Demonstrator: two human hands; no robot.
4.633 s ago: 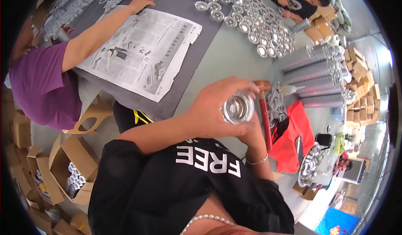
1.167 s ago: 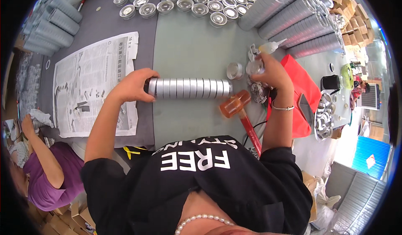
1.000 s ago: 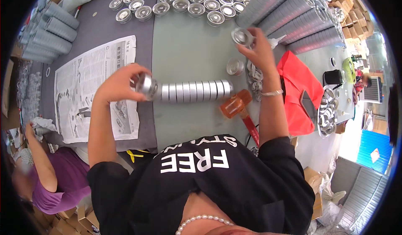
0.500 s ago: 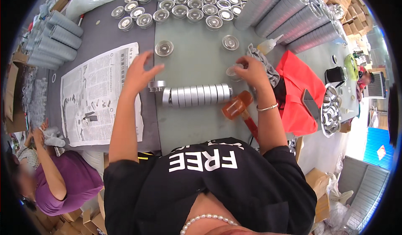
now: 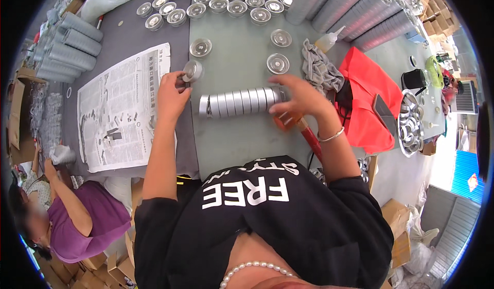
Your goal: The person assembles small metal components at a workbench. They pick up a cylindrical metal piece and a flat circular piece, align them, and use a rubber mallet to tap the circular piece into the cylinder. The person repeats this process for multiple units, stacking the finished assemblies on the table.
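My left hand (image 5: 174,94) is closed on a small round silver-rimmed clear disc (image 5: 193,71), with thumb and fingers at its left side. A row of silver metal rings (image 5: 239,103) lies on its side on the grey-green table in front of me. At the row's right end my right hand (image 5: 303,97) is open, thumb and fingers spread on either side of that end; I cannot tell whether they touch it. Below this hand lies a mallet (image 5: 310,141) with a red handle, its orange head partly hidden. Similar discs (image 5: 278,63) sit beyond the row.
Many clear-and-silver discs (image 5: 236,8) cover the far table. Tall ring stacks (image 5: 355,19) stand far right. A grey cloth (image 5: 320,68), squeeze bottle (image 5: 329,41) and red bag (image 5: 368,103) lie right. Newspaper (image 5: 121,109) lies left; a person in purple (image 5: 90,219) works beyond.
My left hand has closed on the disc beside the row and shifted it farther from me. My right hand has let go of another disc and come to the row's right end.
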